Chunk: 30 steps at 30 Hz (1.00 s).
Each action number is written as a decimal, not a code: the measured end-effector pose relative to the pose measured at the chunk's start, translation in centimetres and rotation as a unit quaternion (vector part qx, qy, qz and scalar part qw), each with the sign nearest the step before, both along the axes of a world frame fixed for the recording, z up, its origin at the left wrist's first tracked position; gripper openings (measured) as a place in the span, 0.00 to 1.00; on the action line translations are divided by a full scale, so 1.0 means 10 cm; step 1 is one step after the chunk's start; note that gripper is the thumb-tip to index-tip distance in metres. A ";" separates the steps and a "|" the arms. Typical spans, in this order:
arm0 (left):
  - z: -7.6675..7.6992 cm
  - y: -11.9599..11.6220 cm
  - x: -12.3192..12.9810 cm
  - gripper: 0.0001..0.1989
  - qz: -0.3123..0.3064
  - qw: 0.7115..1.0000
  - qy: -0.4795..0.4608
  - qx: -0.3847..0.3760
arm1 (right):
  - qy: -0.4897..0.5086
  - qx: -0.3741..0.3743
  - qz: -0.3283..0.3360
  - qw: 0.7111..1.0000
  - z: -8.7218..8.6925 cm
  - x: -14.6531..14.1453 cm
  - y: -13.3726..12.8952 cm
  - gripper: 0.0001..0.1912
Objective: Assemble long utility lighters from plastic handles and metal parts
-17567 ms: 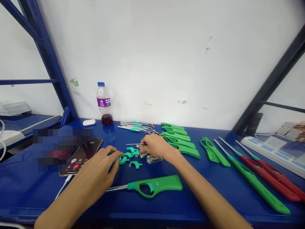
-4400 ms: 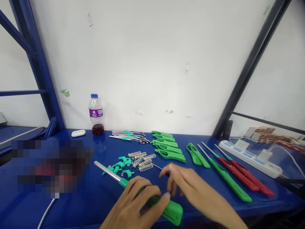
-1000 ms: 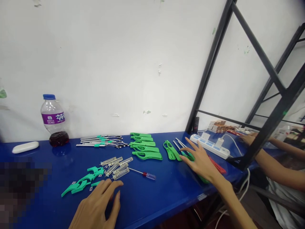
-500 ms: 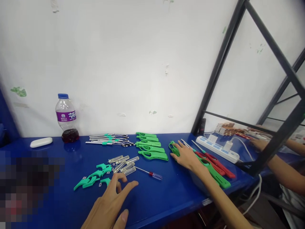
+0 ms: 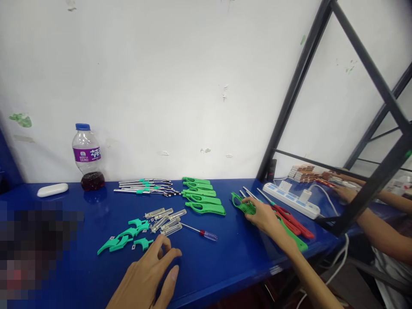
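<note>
My right hand (image 5: 262, 216) has its fingers curled round the back of a green lighter casing (image 5: 238, 201) on the right side of the table. Beneath its wrist lie a green lighter (image 5: 301, 244) and red lighters (image 5: 294, 221) with metal rods. My left hand (image 5: 149, 268) hovers low at the front, fingers bent and apart, with nothing in it. Close to it are teal triggers (image 5: 128, 234), clear fuel tubes (image 5: 167, 221) and a screwdriver (image 5: 208, 235) with a clear purple handle. Farther back sit a row of green casing halves (image 5: 206, 208) and metal lighter rods (image 5: 138, 191) with wires.
A bottle (image 5: 88, 159) of dark drink and a white case (image 5: 53, 189) stand along the wall. A power strip (image 5: 291, 200) lies by the black metal frame (image 5: 286, 107). Beyond the frame, another person's arm (image 5: 383, 231) reaches over stacked boxes (image 5: 301, 173).
My right hand has drawn back slightly to the right, its fingers now closed round the green casing, which has turned a little. My left hand has stayed nearly in place.
</note>
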<state>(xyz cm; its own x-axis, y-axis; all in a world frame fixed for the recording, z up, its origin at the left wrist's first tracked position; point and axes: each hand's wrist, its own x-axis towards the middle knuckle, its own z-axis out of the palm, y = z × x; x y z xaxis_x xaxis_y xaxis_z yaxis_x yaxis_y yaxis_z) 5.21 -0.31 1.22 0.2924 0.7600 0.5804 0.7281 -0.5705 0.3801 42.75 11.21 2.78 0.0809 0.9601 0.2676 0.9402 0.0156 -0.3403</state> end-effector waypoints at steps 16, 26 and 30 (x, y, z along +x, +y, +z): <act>0.07 0.11 -0.02 0.26 -0.039 0.933 -0.275 -0.229 | 0.288 -0.154 0.269 0.906 0.32 -1.07 -1.07 0.24; 0.28 0.16 -0.23 0.23 0.013 0.887 -0.351 -0.300 | 0.342 -0.115 0.279 0.890 0.20 -1.22 -0.97 0.12; 0.32 0.21 -0.41 0.23 0.017 0.878 -0.342 -0.333 | 0.311 -0.063 0.234 0.919 0.15 -0.89 -0.80 0.15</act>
<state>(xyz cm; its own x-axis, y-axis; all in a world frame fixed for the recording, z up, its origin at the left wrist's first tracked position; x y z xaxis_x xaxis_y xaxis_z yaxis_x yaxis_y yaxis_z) 1.08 1.79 4.44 0.0188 0.9992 0.0340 0.2114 -0.0372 0.9767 33.86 3.22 4.28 -0.2499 0.9487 0.1937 0.4633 0.2929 -0.8364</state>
